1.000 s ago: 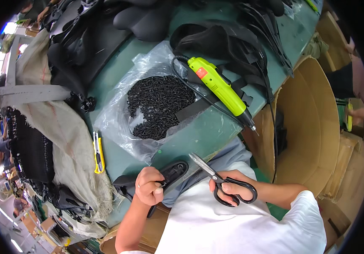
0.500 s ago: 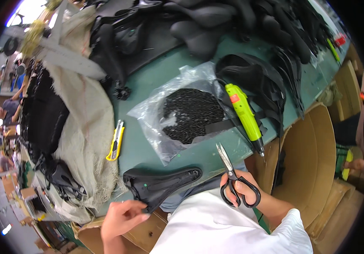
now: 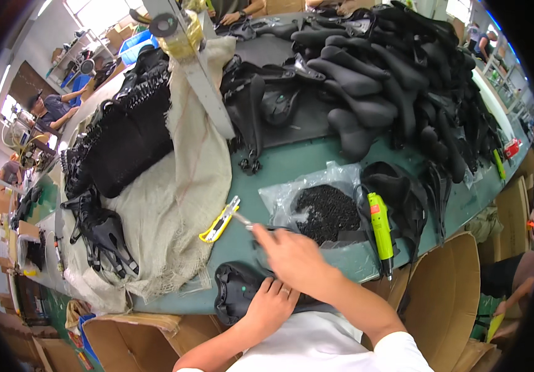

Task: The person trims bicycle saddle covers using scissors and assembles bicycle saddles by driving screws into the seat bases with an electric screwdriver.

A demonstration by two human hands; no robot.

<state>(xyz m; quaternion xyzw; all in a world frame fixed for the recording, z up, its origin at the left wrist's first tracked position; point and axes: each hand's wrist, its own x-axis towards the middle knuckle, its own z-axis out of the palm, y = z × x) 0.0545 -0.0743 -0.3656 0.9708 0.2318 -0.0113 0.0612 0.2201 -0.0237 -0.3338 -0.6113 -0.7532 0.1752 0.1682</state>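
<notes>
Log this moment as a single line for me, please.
left hand: on black saddle; right hand: holding scissors; yellow cutter: near scissors; green driver: right of clear bag

On the tabletop, screws lie in a bag between the utility knife, left, and the power screwdriver, right. Piled saddles lie behind them; one saddle lies before them, near the edge.

My right fingers mostly hide the scissors, my left fingers cover part of the black saddle, and the lower edge cuts off my white shirt.
</notes>
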